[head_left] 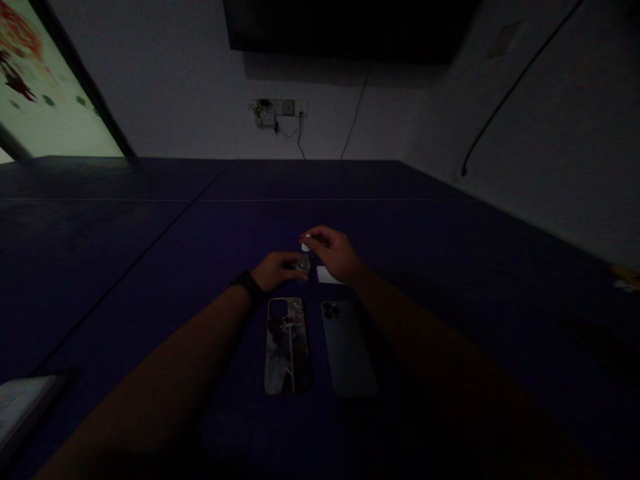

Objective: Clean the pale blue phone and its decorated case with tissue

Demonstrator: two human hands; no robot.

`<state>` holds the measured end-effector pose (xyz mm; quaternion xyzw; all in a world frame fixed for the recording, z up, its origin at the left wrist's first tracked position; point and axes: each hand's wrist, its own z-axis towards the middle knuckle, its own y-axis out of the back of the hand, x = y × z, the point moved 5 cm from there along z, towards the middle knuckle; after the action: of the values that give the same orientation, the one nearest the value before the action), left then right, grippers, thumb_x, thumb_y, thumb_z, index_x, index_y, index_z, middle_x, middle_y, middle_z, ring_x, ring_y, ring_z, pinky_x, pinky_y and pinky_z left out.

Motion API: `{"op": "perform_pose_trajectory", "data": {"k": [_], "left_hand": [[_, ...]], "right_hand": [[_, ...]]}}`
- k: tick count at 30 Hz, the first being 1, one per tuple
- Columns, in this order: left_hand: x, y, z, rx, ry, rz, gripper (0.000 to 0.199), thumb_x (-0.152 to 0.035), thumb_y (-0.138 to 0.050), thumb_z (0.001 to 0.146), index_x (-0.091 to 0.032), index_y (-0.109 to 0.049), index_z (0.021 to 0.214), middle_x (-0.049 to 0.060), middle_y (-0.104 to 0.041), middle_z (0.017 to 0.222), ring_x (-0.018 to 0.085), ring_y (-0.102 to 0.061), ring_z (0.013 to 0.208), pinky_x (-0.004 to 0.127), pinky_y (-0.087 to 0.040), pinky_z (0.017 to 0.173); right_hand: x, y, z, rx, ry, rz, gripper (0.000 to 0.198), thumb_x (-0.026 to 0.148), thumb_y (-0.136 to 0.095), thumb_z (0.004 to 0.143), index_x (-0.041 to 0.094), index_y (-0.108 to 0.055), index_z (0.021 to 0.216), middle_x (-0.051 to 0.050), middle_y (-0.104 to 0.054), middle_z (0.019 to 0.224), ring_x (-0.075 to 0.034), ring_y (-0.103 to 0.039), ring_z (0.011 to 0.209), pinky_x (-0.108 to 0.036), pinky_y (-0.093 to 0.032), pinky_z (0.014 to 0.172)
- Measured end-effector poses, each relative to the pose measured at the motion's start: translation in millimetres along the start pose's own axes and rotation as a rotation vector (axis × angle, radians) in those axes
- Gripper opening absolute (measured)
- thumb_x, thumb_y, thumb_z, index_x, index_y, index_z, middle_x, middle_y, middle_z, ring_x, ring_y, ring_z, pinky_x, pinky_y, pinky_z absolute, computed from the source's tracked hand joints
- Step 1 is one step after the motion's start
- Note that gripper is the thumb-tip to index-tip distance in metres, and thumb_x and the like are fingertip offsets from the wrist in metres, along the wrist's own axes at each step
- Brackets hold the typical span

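One small clear container (pixel 303 265) is grasped by the left hand (pixel 273 271), its long axis unclear; a white piece (pixel 305 246) is pinched in the right hand's (pixel 337 253) fingertips, just above or beyond the container.
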<state>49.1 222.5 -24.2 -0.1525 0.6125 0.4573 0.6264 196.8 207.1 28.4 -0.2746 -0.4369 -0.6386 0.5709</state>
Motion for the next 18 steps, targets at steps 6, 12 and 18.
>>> {"op": "perform_pose_trajectory", "data": {"k": [6,12,18], "left_hand": [[1,1,0,0.015,0.015,0.005,0.037,-0.046,-0.081,0.07,-0.016,-0.073,0.09,0.001,-0.072,0.083,0.019,-0.064,0.081,0.033,-0.048,0.084],[0,2,1,-0.002,-0.005,0.019,0.039,-0.047,-0.082,0.07,-0.016,-0.074,0.092,0.002,-0.074,0.087,0.02,-0.065,0.084,0.034,-0.049,0.085],[2,5,1,-0.072,-0.058,0.036,0.043,-0.046,-0.084,0.069,-0.015,-0.076,0.096,0.004,-0.073,0.09,0.021,-0.065,0.088,0.035,-0.049,0.087]], "right_hand": [[-11,-6,-4,0.044,-0.048,-0.053,0.015,0.037,-0.07,0.083,0.022,-0.071,0.086,-0.002,-0.074,0.085,-0.019,-0.068,0.081,-0.034,-0.053,0.079],[-14,-7,-3,0.06,-0.06,-0.082,0.014,0.035,-0.067,0.084,0.021,-0.07,0.086,-0.003,-0.074,0.083,-0.019,-0.068,0.079,-0.034,-0.053,0.077],[-10,-8,-2,0.083,-0.035,-0.099,0.018,0.039,-0.066,0.087,0.022,-0.069,0.088,-0.003,-0.075,0.087,-0.019,-0.068,0.081,-0.033,-0.053,0.077]]}}
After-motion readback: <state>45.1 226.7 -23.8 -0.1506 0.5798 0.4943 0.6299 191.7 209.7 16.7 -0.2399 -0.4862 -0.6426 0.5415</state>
